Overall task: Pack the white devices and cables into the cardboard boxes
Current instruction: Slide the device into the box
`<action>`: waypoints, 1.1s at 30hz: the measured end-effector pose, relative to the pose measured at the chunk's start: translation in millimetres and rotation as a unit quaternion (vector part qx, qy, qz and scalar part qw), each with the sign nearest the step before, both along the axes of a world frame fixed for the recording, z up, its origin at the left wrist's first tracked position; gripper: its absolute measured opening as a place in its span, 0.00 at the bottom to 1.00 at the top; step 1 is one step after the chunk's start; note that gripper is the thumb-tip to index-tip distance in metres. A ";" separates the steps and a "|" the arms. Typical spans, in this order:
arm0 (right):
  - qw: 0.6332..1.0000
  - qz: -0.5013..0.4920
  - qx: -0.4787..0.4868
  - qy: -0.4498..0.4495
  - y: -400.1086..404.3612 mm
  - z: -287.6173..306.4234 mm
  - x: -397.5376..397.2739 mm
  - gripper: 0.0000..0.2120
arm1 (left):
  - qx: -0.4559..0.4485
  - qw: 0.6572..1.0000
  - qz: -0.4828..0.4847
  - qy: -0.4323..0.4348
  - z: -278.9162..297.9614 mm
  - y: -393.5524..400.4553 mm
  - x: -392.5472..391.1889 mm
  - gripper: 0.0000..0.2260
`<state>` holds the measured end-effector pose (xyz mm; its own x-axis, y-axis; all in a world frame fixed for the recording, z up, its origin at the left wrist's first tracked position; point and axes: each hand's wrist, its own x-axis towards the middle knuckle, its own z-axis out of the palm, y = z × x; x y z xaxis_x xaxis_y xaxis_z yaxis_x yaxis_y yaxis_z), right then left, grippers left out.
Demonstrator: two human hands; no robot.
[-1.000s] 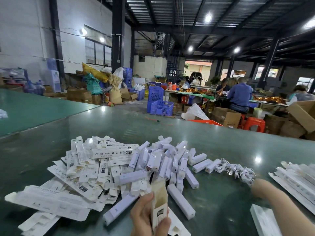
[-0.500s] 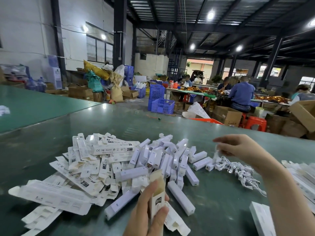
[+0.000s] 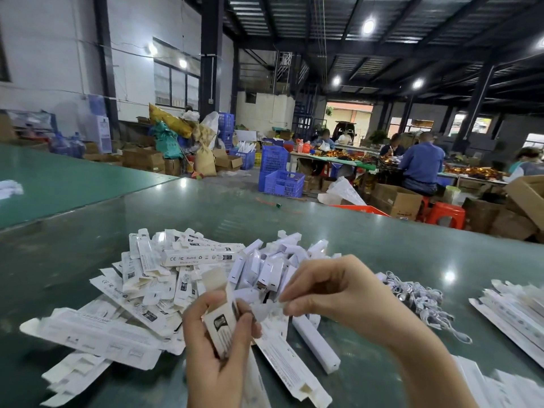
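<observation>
Holding an upright narrow white cardboard box (image 3: 222, 328) at lower centre, the left hand (image 3: 217, 351) grips it while the right hand (image 3: 332, 293), back from the tangled white cables (image 3: 418, 298) at right, pinches a small white piece at its open top; loading looks imminent. Loose white stick-shaped devices (image 3: 265, 266) lie beyond on the green table (image 3: 382, 245).

A wide green counter (image 3: 206, 213) runs toward a warehouse floor. White walls with dark-framed windows (image 3: 176, 83) stand far left; blue crates (image 3: 282, 184) sit mid-floor, a red stool (image 3: 446, 214) right. Round ceiling lamps (image 3: 368, 26) glow from dark rafters.
</observation>
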<state>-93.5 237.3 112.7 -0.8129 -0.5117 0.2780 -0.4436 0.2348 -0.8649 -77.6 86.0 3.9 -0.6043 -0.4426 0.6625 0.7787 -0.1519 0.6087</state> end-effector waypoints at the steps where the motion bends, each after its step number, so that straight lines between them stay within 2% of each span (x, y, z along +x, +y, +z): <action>1: 1.000 0.012 0.011 -0.008 0.9 -0.8 0.8 0.06 | -0.002 1.000 -0.001 -0.009 -0.4 1.1 0.3 0.25; 5: 0.996 0.059 0.064 -0.033 -8.8 -10.2 2.8 0.03 | -0.009 1.000 -0.001 -0.025 -1.9 9.0 6.4 0.27; 8: 1.000 0.014 0.015 0.002 -14.7 -11.6 -1.6 0.07 | 0.017 1.000 -0.001 -0.024 0.5 9.4 6.9 0.26; 11: 0.999 -0.014 -0.050 0.000 -8.5 -6.6 -4.7 0.09 | 0.029 0.999 -0.009 -0.015 5.5 5.3 6.6 0.23; 14: 0.999 -0.011 -0.035 -0.002 -9.2 -9.7 -4.7 0.11 | 0.050 0.996 -0.069 -0.021 7.3 3.4 8.4 0.16; 16: 1.000 -0.012 -0.027 -0.007 -14.9 -13.5 -4.2 0.10 | 0.055 0.993 -0.097 -0.034 5.8 1.9 8.5 0.19; 19: 0.999 -0.046 -0.020 0.017 -23.0 -20.8 -4.5 0.12 | 0.043 0.996 -0.073 -0.033 8.7 0.0 8.3 0.17; 22: 0.995 -0.080 -0.010 0.056 -33.5 -28.5 -1.5 0.14 | 0.051 0.996 -0.030 -0.067 7.6 -0.8 4.7 0.24; 26: 0.993 -0.104 -0.019 0.051 -40.2 -33.1 -1.6 0.06 | 0.058 0.994 0.000 -0.094 9.8 -0.5 4.4 0.24; 29: 0.997 -0.074 0.001 0.013 -35.6 -31.7 -3.5 0.04 | 0.062 0.993 0.009 -0.100 9.5 -2.9 2.6 0.23; 31: 0.999 -0.015 0.014 -0.030 -30.9 -31.3 -4.1 0.13 | 0.059 0.993 0.015 -0.099 8.6 -6.3 0.3 0.22; 33: 0.999 0.002 0.035 -0.024 -27.3 -31.7 -5.3 0.20 | 0.053 0.993 0.018 -0.106 8.6 -9.4 -1.3 0.22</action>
<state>-98.8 210.0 80.9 -0.8220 -0.5324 0.2021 -0.4029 0.2929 -0.8671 -78.9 76.5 12.5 -0.7070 -0.5275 0.4711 0.6414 -0.1975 0.7414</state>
